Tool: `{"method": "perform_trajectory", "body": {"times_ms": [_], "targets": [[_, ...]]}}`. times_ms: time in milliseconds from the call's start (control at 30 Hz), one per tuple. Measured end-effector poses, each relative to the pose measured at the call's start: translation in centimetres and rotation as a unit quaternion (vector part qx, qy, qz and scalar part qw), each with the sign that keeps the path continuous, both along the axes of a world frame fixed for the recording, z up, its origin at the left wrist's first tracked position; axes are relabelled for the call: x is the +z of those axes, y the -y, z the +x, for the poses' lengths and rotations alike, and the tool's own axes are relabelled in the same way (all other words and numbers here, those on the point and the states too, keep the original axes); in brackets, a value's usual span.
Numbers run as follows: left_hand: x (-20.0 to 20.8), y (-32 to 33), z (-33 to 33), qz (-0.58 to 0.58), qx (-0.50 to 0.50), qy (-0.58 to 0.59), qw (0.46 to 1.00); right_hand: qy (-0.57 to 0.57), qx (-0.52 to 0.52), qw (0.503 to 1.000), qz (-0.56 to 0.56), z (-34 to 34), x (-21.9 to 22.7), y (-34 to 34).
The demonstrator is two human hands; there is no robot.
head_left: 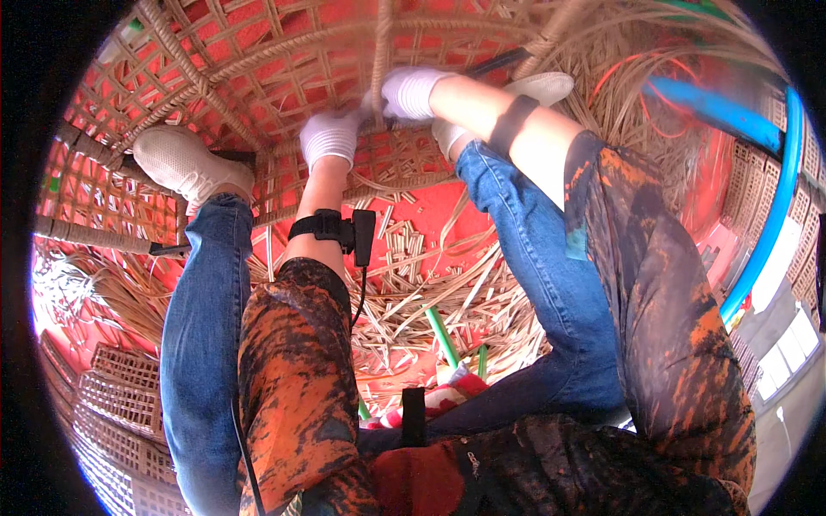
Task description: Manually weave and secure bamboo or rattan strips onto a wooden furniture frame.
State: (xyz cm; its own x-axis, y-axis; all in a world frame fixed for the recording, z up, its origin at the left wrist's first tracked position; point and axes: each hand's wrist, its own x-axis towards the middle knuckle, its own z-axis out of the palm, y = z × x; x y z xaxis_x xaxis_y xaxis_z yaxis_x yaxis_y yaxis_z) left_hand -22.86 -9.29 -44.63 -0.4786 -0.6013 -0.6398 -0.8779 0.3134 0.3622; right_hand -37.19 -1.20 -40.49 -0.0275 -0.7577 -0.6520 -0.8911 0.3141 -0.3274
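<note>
A large woven rattan frame [284,86] with cord-wrapped bars stretches across the top of the view. At its middle, beside an upright wrapped bar [383,43], my two hands meet in white ribbed gloves. My left hand [329,138] is curled, its fingertips blurred against the bar's lower end. Just above and to its right, my right hand [408,93] is closed by the same bar, its fingers turned away from view. Whatever thin piece they pinch is hidden. Wrapped bars and open lattice lie around both hands.
My light shoes [185,163] rest against the frame on either side. Cut rattan pieces [413,292] litter the red floor between my legs. Loose strands [637,52] heap at upper right, near a curved blue tube [787,206]. Woven panels [120,387] are stacked at lower left.
</note>
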Motion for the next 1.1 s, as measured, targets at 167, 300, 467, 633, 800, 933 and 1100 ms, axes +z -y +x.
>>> {"method": "perform_trajectory", "body": {"times_ms": [167,300,467,633,800,933,1100], "targets": [[1.0,1.4,0.4,0.09,-0.011,0.015,0.996,-0.089,-0.026,0.995,0.029,2.0,0.8,-1.1],[4.7,0.7,0.0,0.0,-0.034,0.034,0.999,-0.102,-0.064,0.987,0.11,3.4,4.8,-1.1],[9.6,0.7,-1.5,0.006,-0.107,0.062,0.992,0.076,0.067,0.994,0.051,7.0,3.7,-4.0],[3.5,-1.3,-1.7,0.063,-0.175,0.0,0.982,0.166,0.04,0.973,0.154,8.3,9.3,-4.3],[3.3,-1.3,-0.5,0.003,-0.116,-0.014,0.993,0.063,0.072,0.995,-0.007,2.3,5.4,-3.8],[2.6,-0.7,-0.3,-0.022,-0.091,0.042,0.995,0.184,-0.285,0.939,-0.05,-0.9,0.3,-4.3],[3.7,-0.6,-0.9,-0.034,-0.083,0.053,0.995,0.361,-0.362,0.858,0.04,-0.9,-1.8,-3.9]]}}
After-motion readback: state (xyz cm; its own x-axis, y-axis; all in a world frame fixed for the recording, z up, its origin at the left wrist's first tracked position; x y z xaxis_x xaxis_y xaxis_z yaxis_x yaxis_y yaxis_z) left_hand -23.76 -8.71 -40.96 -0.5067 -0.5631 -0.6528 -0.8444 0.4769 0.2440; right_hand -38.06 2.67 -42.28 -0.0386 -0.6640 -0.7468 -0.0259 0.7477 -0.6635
